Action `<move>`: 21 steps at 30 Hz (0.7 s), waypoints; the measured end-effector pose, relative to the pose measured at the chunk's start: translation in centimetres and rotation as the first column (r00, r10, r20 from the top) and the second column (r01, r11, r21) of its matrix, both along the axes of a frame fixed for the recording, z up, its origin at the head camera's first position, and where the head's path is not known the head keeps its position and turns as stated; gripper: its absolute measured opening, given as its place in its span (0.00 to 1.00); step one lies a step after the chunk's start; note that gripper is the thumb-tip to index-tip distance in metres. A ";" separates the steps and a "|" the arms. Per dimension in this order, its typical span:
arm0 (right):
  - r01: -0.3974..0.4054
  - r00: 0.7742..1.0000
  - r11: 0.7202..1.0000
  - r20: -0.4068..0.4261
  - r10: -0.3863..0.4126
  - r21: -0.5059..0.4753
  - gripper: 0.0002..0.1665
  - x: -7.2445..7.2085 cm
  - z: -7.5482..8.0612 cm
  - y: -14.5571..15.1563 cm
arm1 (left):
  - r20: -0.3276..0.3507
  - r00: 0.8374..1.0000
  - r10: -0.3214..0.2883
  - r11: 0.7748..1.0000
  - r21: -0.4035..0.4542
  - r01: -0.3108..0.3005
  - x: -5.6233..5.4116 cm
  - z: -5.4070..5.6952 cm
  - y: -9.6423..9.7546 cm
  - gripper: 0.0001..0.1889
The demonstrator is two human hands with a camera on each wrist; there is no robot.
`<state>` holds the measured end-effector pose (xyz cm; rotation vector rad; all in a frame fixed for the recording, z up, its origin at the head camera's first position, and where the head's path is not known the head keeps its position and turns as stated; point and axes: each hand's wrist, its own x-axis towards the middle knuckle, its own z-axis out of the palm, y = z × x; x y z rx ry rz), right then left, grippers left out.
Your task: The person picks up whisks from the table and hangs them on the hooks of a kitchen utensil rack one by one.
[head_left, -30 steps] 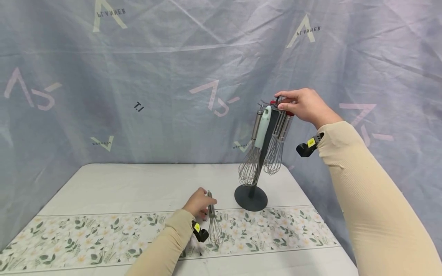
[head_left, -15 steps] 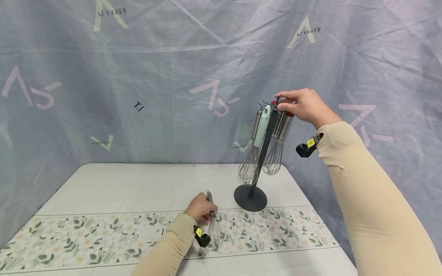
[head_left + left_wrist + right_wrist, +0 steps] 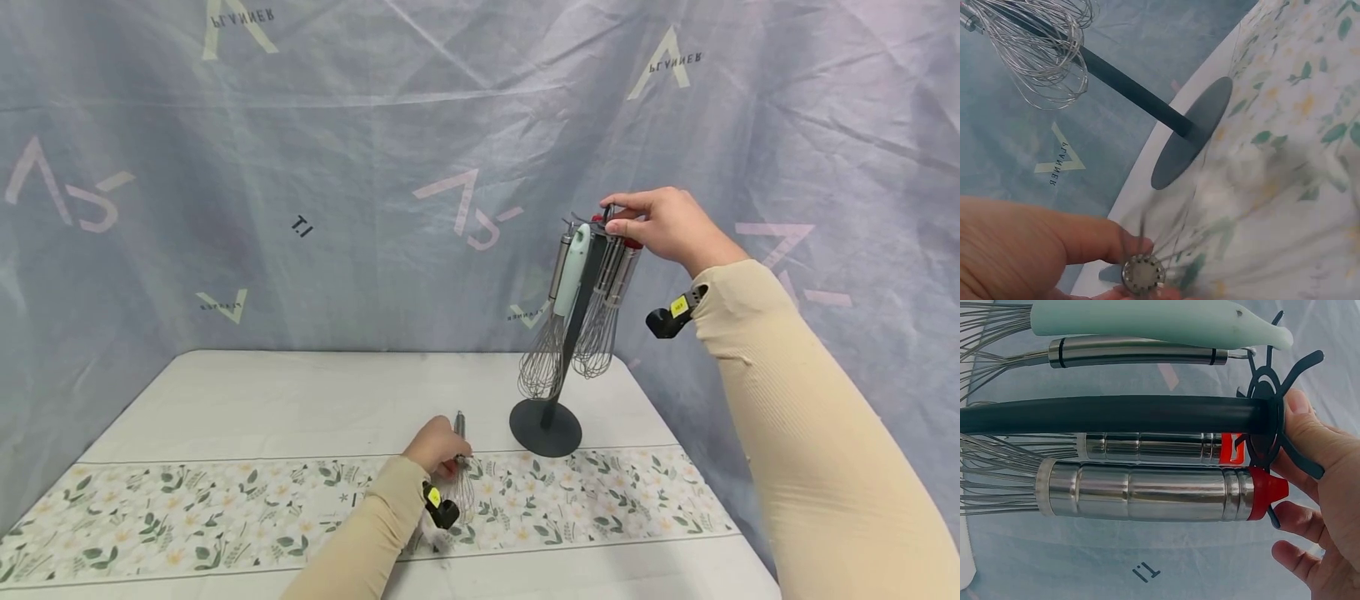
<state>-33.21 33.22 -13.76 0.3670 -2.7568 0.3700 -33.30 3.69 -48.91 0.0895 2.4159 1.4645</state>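
My left hand pinches a small steel whisk low over the floral strip, near where handle meets wires. In the left wrist view its round wire collar faces the camera, with wires blurred. To the right stands a dark whisk stand, tilted in the head view. My right hand grips the top of this stand. From its hooks hang a mint-handled whisk, a steel-handled whisk and two steel whisks with red ends, one nearer and one behind.
A white table carries a floral strip across its front part. Grey-blue printed cloth hangs behind and at the sides. The stand's round base sits near the table's right side, just behind the strip.
My left hand has shifted slightly toward me, its grip now lower on the whisk, closer to the wires. The right hand keeps its hold on the stand.
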 end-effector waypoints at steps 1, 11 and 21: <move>0.000 1.000 1.000 0.001 0.000 -0.001 0.30 0.0 0.0 0.0 | 0.003 1.000 -0.001 1.000 0.006 0.001 -0.1 0.1 -0.1 0.13; 0.007 1.000 1.000 0.003 -0.007 -0.004 0.30 0.2 0.2 0.0 | -0.007 1.000 0.007 0.995 0.104 -0.006 -0.5 1.6 -1.1 0.11; 0.004 1.000 1.000 0.007 -0.004 -0.002 0.30 0.3 0.1 0.0 | -0.100 0.995 0.020 0.992 0.130 -0.007 -0.9 4.5 -1.6 0.10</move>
